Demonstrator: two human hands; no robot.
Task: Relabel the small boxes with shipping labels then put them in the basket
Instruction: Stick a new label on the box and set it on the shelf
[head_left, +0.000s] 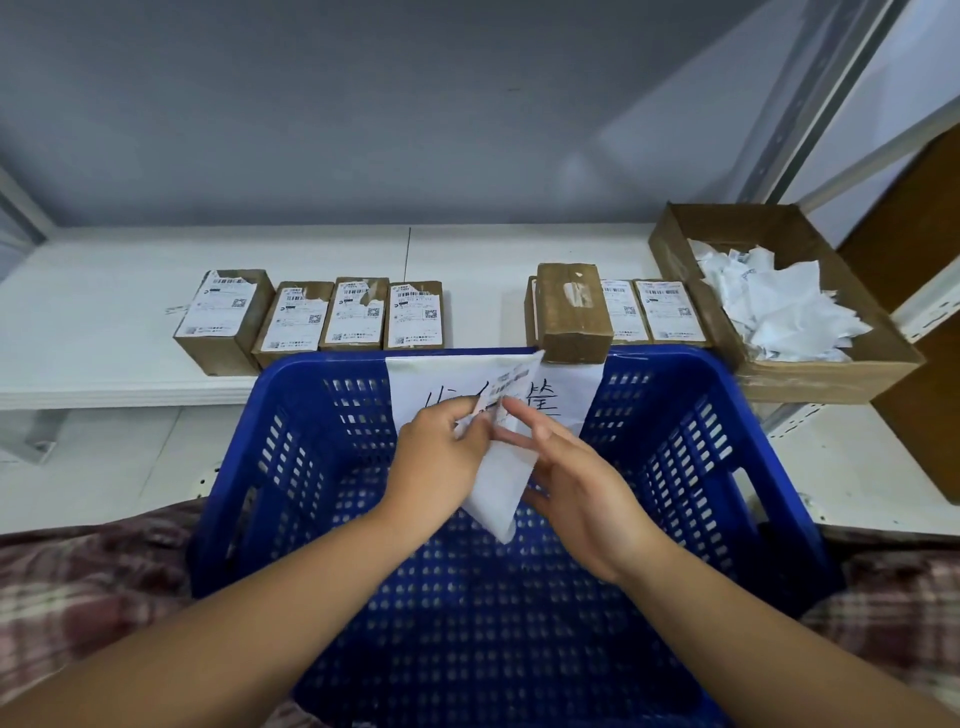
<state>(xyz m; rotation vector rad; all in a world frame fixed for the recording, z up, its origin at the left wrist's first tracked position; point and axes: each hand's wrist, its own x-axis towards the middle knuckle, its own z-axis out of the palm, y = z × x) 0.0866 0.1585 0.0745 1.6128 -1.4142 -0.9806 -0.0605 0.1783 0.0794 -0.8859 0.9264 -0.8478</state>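
Over the blue plastic basket my left hand and my right hand both hold a white shipping label, its printed corner curling up away from the backing sheet. Several small brown boxes with torn labels stand in a row on the white shelf. One bare brown box without a label rests by the basket's far rim, on top of another box. Two labelled boxes lie to its right.
An open cardboard carton full of white paper scraps sits at the right on the shelf. A white paper sign with handwritten characters hangs on the basket's far wall. Plaid fabric lies on both sides below the basket.
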